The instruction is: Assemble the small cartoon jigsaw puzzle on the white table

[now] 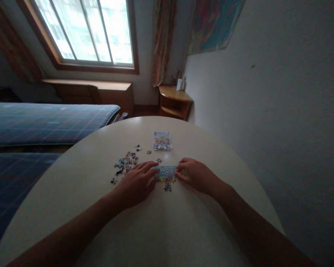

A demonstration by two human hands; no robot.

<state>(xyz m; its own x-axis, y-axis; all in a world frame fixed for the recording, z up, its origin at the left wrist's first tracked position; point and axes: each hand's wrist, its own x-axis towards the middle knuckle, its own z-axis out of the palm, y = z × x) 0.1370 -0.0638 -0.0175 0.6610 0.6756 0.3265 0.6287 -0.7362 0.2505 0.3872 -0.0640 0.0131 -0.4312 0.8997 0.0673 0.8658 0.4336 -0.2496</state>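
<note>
A partly assembled jigsaw puzzle lies flat on the white round table, bluish at the top with a colourful, uneven lower edge. My left hand rests at its left side, fingers stretched out and fingertips touching the edge. At the upper right corner, my right hand has its fingers curled together on the puzzle's edge; what exactly sits between the fingertips is hidden. Loose puzzle pieces are heaped beyond my left hand. A single piece lies just above the puzzle.
A printed picture sheet or packet lies farther back on the table. Left of the table stands a bed with a blue plaid mattress. A small corner cabinet is behind, and a white wall runs along the right.
</note>
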